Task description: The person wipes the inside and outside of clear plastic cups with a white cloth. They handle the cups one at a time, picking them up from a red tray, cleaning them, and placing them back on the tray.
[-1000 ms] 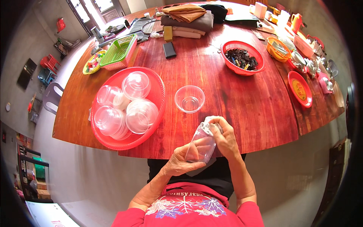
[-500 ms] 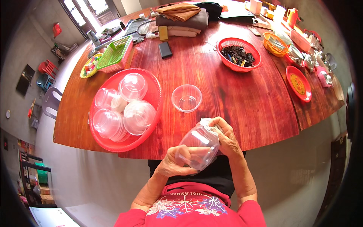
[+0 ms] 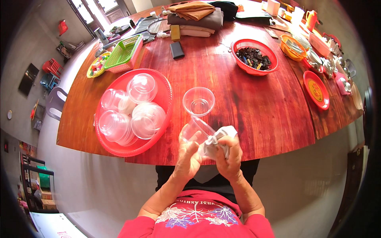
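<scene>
Tilted above the table's near edge is a clear plastic bowl point(image 3: 193, 127), with my left hand point(image 3: 188, 156) closed around its side. My right hand point(image 3: 230, 154) grips a crumpled white cloth point(image 3: 216, 143) against the bowl's rim. Just beyond, a second clear plastic bowl point(image 3: 198, 102) stands upright on the wooden table point(image 3: 254, 115). To the left, a big round red tray point(image 3: 119, 84) holds several clear bowls point(image 3: 142, 88), some of them stacked.
A red basket point(image 3: 254, 57) of dark pieces stands at the far right. Green and pink baskets point(image 3: 125, 53) are at the far left, near a dark wallet-like object point(image 3: 177, 50). Folded cloths point(image 3: 194, 20) lie at the back. A red plate point(image 3: 316, 90) sits on the right.
The held bowl has turned and moved up and slightly left, its opening now toward the cloth. My right hand has come lower, and more of the white cloth shows.
</scene>
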Demonstrator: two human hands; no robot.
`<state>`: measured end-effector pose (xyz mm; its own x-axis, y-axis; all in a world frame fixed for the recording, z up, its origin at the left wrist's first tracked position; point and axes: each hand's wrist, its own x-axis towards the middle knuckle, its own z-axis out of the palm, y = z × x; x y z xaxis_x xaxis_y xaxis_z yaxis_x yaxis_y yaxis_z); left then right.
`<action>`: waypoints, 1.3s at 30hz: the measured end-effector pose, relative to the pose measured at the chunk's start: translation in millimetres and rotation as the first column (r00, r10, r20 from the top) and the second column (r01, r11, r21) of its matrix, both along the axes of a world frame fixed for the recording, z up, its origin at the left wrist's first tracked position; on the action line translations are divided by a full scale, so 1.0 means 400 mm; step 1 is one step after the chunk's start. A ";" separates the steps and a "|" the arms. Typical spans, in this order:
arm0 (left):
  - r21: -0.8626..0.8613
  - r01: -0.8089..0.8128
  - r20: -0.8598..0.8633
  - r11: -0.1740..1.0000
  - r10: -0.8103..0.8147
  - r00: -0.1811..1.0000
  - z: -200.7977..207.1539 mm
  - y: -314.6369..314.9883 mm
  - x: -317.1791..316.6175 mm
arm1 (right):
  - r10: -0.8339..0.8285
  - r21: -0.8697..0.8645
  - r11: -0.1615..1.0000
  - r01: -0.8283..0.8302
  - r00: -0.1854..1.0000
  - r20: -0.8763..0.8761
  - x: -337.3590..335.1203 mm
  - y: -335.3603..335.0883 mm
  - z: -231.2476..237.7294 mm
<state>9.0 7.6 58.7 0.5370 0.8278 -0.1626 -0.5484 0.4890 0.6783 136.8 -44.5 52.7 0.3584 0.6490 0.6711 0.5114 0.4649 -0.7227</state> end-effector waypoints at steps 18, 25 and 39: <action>-0.017 0.162 0.168 0.987 -0.157 0.973 -0.024 0.042 -0.042 | 0.007 -0.158 0.983 0.098 0.828 0.561 0.034 0.054 0.016; 0.120 0.158 0.057 0.980 -0.166 0.985 -0.063 0.057 -0.049 | 0.506 -0.474 0.833 -0.286 0.740 0.442 0.049 0.005 0.035; -0.004 0.259 0.253 0.966 -0.250 0.935 -0.064 0.043 -0.059 | -0.073 -0.045 0.992 0.119 0.822 0.564 -0.016 0.041 0.034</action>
